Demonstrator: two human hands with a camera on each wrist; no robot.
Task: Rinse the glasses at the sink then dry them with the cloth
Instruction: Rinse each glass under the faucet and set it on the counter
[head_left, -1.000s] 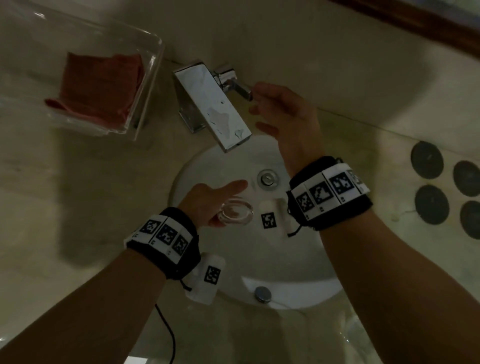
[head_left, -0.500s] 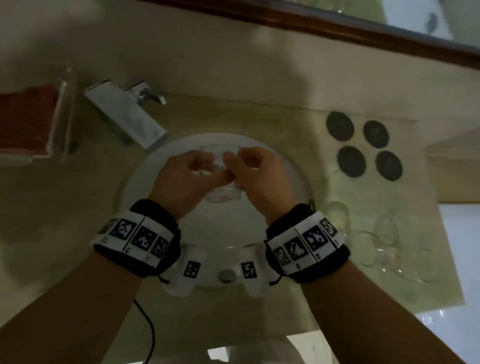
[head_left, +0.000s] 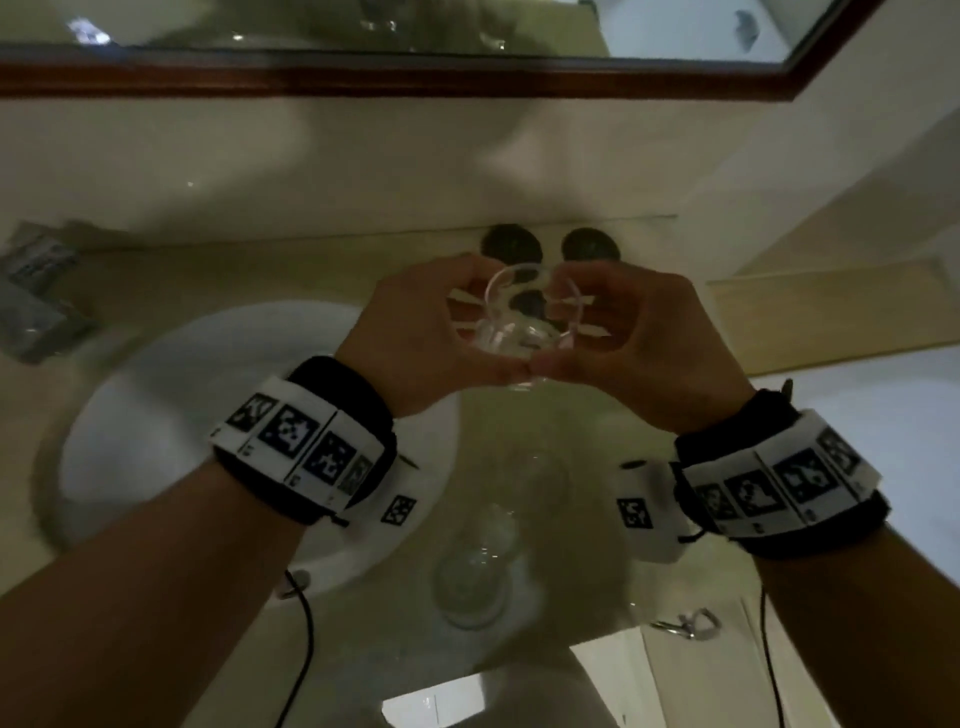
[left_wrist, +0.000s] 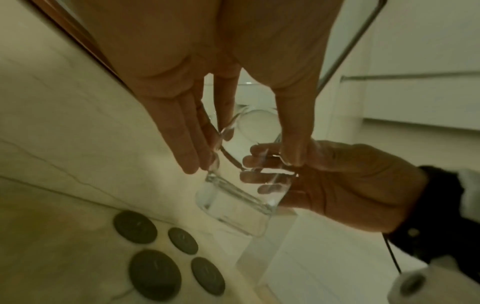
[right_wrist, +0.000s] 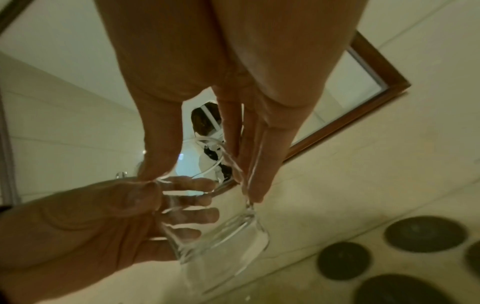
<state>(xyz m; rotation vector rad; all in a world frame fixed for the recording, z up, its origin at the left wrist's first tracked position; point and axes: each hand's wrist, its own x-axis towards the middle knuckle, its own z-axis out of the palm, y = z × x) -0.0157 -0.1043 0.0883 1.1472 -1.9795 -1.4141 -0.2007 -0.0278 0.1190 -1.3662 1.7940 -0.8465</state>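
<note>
A clear drinking glass (head_left: 524, 332) hangs tilted in the air over the counter, just right of the white sink basin (head_left: 156, 415). My left hand (head_left: 431, 332) grips its left side and my right hand (head_left: 639, 332) its right side, thumbs meeting underneath. In the left wrist view my fingers (left_wrist: 187, 148) lie along the glass (left_wrist: 233, 203), with the right hand (left_wrist: 342, 185) wrapped round from the other side. The right wrist view shows the same glass (right_wrist: 223, 234) and the left hand (right_wrist: 91, 226). The cloth is out of view.
More clear glasses (head_left: 475, 582) stand on the counter below my hands. Several black round coasters (head_left: 511, 244) lie by the back wall. The tap (head_left: 36, 296) shows blurred at far left. A wood-framed mirror (head_left: 467, 78) runs along the top.
My right hand left the tap handle and joined the left on the glass. Both hands lifted the glass out of the basin and carried it right, over the counter.
</note>
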